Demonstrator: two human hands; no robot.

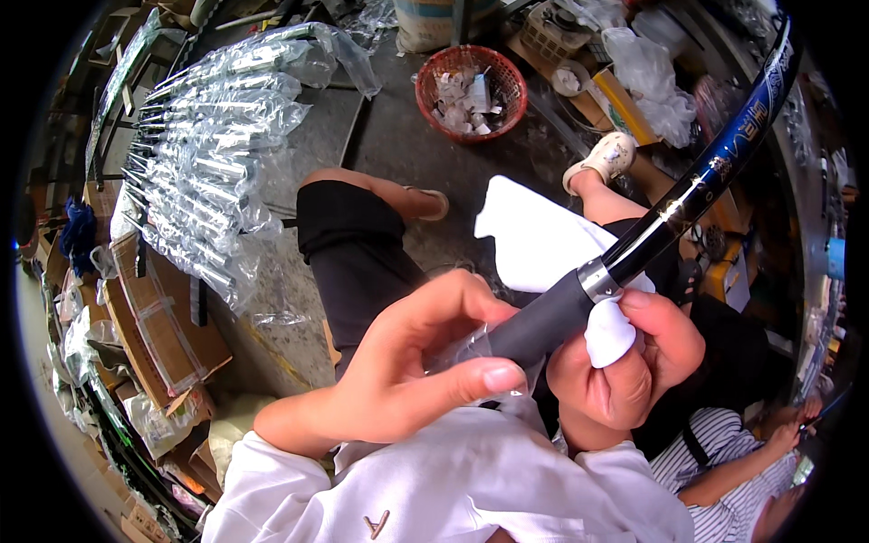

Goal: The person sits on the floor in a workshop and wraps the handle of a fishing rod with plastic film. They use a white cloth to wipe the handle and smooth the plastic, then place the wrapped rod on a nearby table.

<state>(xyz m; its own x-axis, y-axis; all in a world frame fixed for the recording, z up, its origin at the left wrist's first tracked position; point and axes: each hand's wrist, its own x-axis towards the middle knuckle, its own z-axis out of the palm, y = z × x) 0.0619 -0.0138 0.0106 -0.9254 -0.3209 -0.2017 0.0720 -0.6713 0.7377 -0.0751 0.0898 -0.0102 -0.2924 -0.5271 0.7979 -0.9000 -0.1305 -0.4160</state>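
Note:
A fishing rod [674, 210] slants from my lap up to the far right, its glossy black and blue tube meeting a matte dark grip [543, 317] at a silver collar [596, 281]. My left hand [421, 353] is closed round the grip's lower end, thumb along the near side, with crinkled clear plastic film [466, 348] under the fingers. Just below the collar, my right hand [625, 362] pinches a white cloth-like piece [611, 333] against the rod. Behind the rod spreads a flat white sheet [543, 240]; whether it joins the pinched piece is hidden.
Several rods in clear plastic sleeves [213, 163] lie in a row at left, above a cardboard box [158, 317]. A red basket [471, 90] holding paper scraps stands ahead. Cartons and plastic bags [643, 77] crowd the far right. Another person in stripes [724, 462] sits at lower right.

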